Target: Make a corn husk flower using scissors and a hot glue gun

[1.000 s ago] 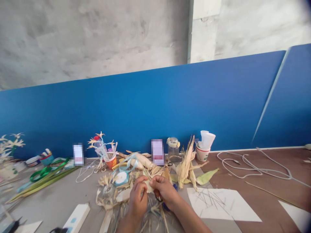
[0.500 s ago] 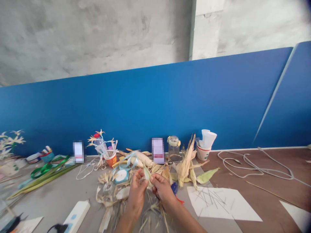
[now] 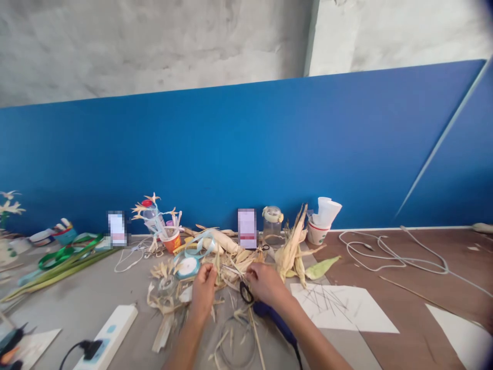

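Observation:
My left hand (image 3: 204,290) is closed in a pinch on a narrow piece of corn husk (image 3: 217,267) above the littered middle of the desk. Just right of it, my right hand (image 3: 266,283) is wrapped round scissors; one black handle loop (image 3: 246,293) shows below the fingers and the blades point left toward the husk. Beneath my right forearm lies a dark blue glue gun (image 3: 275,319) with its cord. A spool of light blue ribbon (image 3: 188,267) sits left of my left hand. Dried husk scraps (image 3: 165,308) surround both hands.
A bundle of dry husks (image 3: 288,252) stands beside a lidded jar (image 3: 272,226). White paper with thin dark sticks (image 3: 346,308) lies right. A power strip (image 3: 110,334) is front left. A phone (image 3: 247,228) and an orange cup (image 3: 171,241) stand near the blue partition.
My hands have moved apart; both were pinching a pale green husk leaf. The right hand now holds scissors. The view has shifted slightly, uncovering more of the glue gun.

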Motion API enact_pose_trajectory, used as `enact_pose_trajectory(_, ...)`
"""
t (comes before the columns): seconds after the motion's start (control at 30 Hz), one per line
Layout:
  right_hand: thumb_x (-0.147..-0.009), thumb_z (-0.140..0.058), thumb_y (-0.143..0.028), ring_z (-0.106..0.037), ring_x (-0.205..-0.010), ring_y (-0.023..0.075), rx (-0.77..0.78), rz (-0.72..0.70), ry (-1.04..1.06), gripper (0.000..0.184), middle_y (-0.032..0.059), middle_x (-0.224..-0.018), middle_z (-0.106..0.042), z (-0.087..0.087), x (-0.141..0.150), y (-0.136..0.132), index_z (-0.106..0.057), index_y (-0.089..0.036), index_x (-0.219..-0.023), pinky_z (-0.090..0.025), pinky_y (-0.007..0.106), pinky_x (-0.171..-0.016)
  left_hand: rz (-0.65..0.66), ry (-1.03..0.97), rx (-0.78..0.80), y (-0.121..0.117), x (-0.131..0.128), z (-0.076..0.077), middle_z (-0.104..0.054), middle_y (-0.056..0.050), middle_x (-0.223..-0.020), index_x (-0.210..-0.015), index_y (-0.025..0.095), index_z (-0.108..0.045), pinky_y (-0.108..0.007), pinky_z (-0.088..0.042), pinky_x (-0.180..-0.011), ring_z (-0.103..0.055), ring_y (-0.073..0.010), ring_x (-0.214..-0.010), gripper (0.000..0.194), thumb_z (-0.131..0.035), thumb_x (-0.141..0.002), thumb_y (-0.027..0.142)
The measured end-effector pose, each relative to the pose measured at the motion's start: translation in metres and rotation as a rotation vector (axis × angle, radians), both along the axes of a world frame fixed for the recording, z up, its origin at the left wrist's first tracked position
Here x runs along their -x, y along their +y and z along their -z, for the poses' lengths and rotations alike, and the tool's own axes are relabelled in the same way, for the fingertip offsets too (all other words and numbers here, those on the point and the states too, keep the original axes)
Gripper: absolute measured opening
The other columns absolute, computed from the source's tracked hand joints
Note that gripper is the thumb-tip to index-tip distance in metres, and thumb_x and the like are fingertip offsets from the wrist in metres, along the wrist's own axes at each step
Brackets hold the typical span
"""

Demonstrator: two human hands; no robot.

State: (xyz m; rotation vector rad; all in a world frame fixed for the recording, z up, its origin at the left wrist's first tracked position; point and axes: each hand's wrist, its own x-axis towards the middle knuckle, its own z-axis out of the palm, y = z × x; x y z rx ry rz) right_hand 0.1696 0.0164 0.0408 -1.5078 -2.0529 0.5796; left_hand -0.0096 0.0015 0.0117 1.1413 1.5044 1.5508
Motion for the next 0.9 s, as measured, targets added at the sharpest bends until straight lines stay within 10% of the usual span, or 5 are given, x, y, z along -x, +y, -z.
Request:
enact_pose_trajectory(0.2, -0.075, -0.052, -0.02, -0.063, -0.075, 0.0247, -0.05, 0.003, -0.351, 0.024, 0.0136, -0.096, -0.061, 0.006, 0.013, -0.009, -0.059, -0.016, -0.098, -0.042, 0.03, -0.061, 0.015, 0.165, -0.067, -0.001, -0.003, 0.0, -0.045, 0.004, -0.055, -0.066, 0.019, -0.054, -0.024, -0.031, -0.05, -0.04, -0.0131, -0.051, 0.029, -0.057, -0.07, 0.048)
enact_pose_trajectory(0.9, -0.079, -0.046, -0.015, -0.066, -0.075, 0.0234, -0.054, 0.026, -0.401, 0.021, 0.017, -0.093, -0.064, 0.01, 0.04, 0.02, -0.064, -0.009, -0.089, -0.047, 0.03, -0.063, 0.036, 0.275, -0.04, 0.004, 0.004, 0.009, -0.044, 0.004, -0.055, -0.068, 0.018, -0.054, -0.024, -0.034, -0.052, -0.042, -0.0127, -0.052, 0.025, -0.051, -0.074, 0.042)
